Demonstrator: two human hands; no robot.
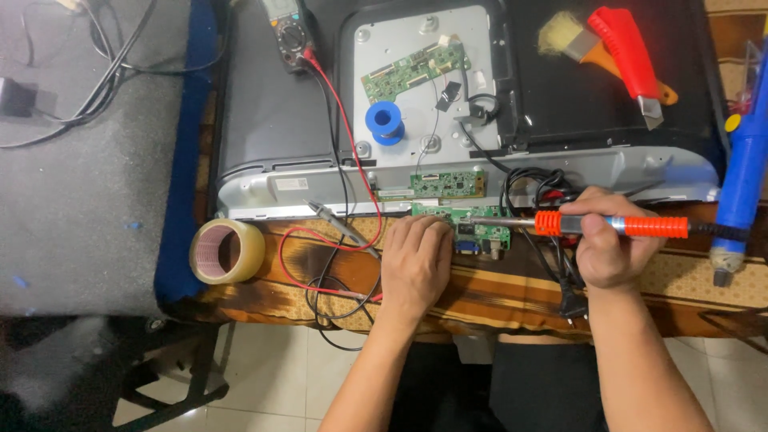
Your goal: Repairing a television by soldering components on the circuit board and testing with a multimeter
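My right hand (610, 244) grips a soldering iron (640, 227) with an orange handle, held level, its metal tip pointing left over a small green circuit board (484, 224) at the table's front edge. On that board's left end rests my left hand (414, 260), fingers curled and pressing down, holding nothing loose. Just behind the board lies a disassembled flat monitor (272, 120) face down, with a narrow green strip board (448, 184) along its lower edge and another green board (416, 70) on its silver metal plate.
A blue solder spool (386, 122) stands on the metal plate. A multimeter (286, 28) sits at the back, its red and black leads (336, 232) trailing to the front. Tape roll (226, 251) at left, brush (572, 40) and red utility knife (628, 56) on the monitor, blue desoldering pump (740, 176) at right.
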